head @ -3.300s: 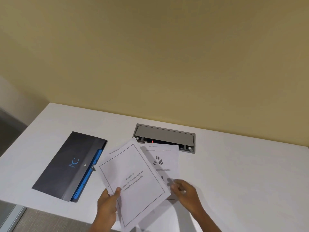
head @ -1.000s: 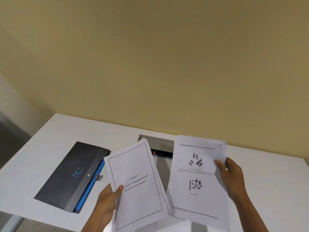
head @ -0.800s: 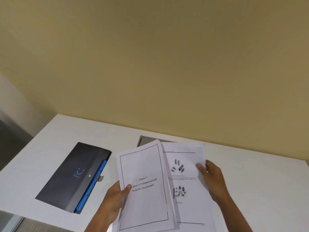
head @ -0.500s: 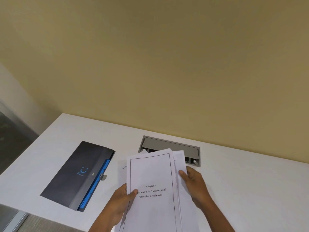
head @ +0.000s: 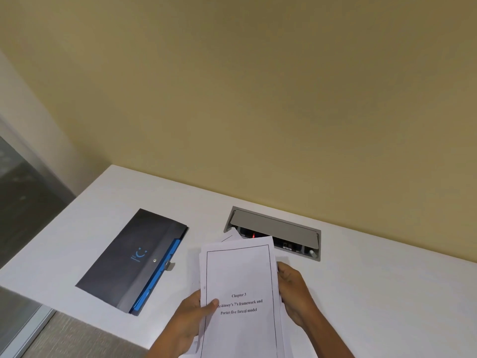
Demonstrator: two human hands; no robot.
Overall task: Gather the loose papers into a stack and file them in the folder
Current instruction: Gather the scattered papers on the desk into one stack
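I hold a stack of white papers [head: 240, 272] upright over the near edge of the white desk [head: 387, 293]. Its top sheet has a thin black border and reads "Chapter 3". My left hand [head: 191, 321] grips the stack's left edge, thumb on the front. My right hand [head: 294, 290] clasps the right edge. A few sheet corners stick out at the top left of the stack. The dark grey folder [head: 129, 257], with a blue smile logo and blue inner tabs, lies shut on the desk to the left, apart from the papers.
A grey cable hatch [head: 273, 228] with a red light is set into the desk just behind the papers. A yellow wall rises behind the desk. The desk's left edge drops to a grey floor [head: 25, 202].
My right hand brought its separate printed sheet leftward and behind the left hand's sheets. The two bundles are now one stack held by both hands.
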